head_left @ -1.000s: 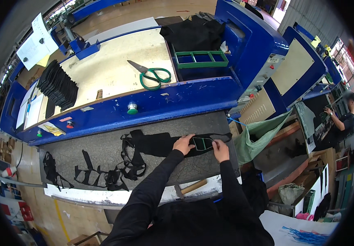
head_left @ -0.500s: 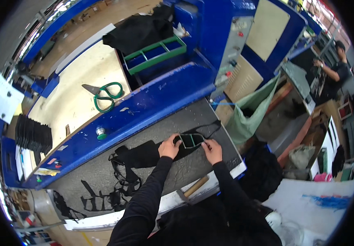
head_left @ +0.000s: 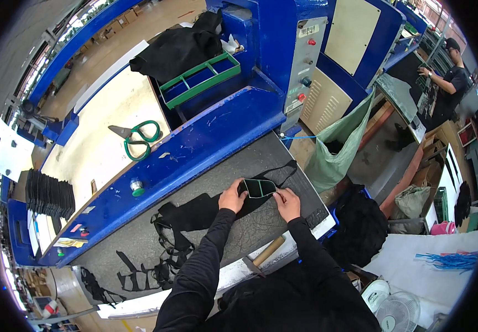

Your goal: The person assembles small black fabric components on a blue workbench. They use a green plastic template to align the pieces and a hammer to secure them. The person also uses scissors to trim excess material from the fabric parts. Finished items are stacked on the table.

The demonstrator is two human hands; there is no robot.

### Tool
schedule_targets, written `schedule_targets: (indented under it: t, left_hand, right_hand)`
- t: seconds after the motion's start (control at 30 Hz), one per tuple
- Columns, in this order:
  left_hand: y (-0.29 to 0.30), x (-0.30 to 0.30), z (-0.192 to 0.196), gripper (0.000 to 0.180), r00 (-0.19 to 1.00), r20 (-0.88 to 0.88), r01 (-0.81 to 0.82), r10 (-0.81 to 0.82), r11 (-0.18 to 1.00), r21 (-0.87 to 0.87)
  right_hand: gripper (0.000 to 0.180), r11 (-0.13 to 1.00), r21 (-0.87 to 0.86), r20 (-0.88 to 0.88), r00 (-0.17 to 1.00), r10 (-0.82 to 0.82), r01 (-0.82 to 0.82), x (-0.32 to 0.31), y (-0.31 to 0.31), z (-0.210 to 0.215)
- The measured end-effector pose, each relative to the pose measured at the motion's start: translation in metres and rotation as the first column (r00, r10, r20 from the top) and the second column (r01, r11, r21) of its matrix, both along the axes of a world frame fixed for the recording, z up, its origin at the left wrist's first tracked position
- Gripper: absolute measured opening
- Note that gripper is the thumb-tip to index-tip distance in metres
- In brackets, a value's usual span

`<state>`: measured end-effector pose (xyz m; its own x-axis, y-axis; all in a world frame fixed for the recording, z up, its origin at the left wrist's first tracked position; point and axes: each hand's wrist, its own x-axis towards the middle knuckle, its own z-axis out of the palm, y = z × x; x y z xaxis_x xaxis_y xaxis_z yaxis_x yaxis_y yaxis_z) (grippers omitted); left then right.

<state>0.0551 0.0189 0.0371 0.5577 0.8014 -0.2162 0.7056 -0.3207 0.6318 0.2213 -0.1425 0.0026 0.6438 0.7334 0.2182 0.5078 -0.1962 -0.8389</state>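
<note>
A small cutting die [head_left: 260,195] with a metal rim and green inner bars lies over black fabric [head_left: 197,213] on the dark grey cutting pad [head_left: 261,227]. My left hand [head_left: 231,197] grips the die's left side, thumb against its edge. At its right corner, my right hand [head_left: 288,204] pinches the rim between thumb and fingers. The fabric strip runs left from under the die, and a thin black strip [head_left: 286,172] curls beyond its right end. Cut-out black scraps [head_left: 139,274] are scattered over the pad's left part.
Behind the pad runs a blue machine beam [head_left: 211,124]. Green-handled scissors [head_left: 137,138], stacked black pieces [head_left: 49,193] and a larger green die [head_left: 200,81] sit beyond it. A wooden-handled hammer [head_left: 266,252] lies at the near edge. A green sack [head_left: 338,160] hangs right; another person [head_left: 452,83] works far right.
The whole view has shifted slightly. Both hands keep hold of the die, which stays at nearly the same spot on the fabric.
</note>
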Motion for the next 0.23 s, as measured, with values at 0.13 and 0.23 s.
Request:
schedule_targets:
  t: [0.13, 0.23]
  left_hand:
    - [0.0058, -0.0073, -0.0101, 0.055, 0.999, 0.037, 0.029, -0.030, 1.000, 0.009]
    - [0.0038, -0.0078, -0.0087, 0.057, 0.999, 0.042, 0.028, -0.028, 1.000, -0.002]
  right_hand:
    - [0.018, 0.999, 0.006, -0.008, 0.999, -0.043, 0.043, -0.0036, 0.0000, -0.0009]
    - [0.018, 0.999, 0.024, -0.024, 0.999, -0.040, 0.040, -0.0017, 0.0000, -0.0017]
